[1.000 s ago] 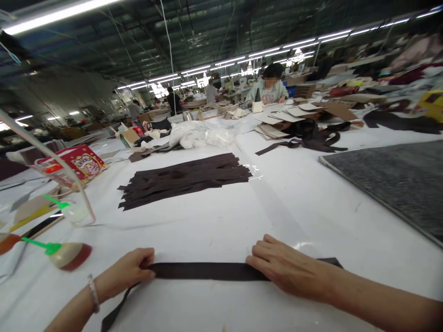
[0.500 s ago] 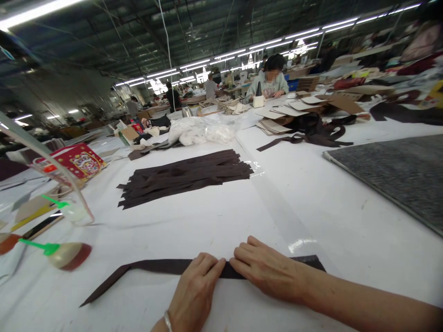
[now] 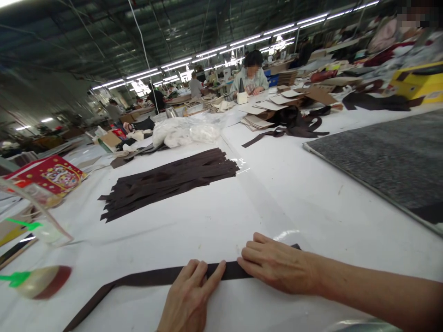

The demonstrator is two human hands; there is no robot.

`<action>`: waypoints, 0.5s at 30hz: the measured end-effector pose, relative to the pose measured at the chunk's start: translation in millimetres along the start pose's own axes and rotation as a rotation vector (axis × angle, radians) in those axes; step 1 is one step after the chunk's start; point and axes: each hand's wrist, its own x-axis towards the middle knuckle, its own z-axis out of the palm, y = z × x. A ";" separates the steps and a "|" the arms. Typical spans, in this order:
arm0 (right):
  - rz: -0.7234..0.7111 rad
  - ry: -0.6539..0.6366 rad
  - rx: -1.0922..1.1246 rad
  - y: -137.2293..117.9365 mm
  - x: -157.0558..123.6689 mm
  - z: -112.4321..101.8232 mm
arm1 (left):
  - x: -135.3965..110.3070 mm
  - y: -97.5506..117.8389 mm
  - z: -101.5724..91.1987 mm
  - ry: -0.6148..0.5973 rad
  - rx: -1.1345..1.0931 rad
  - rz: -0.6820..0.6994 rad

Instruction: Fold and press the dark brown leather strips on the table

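Dark-brown fabric strip, lower centre of frame: pressed by left hand, fingers apart, and right hand, grip indeterminable, seemingly for flatness.

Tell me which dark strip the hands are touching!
The long strip lying alone in front, under the left hand and right hand. Others lie farther back, in a flat bundle and a tangled heap.
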 end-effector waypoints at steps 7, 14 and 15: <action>-0.001 -0.015 0.031 3.7 -19.7 -8.8 | 3.2 0.2 -2.7 0.102 0.058 0.048; 0.068 -0.051 0.098 7.2 -34.8 -17.4 | 9.9 -4.1 5.6 0.099 -0.134 0.141; 0.100 -0.053 0.121 7.6 -35.6 -17.3 | 11.0 -4.4 4.6 0.076 -0.165 0.142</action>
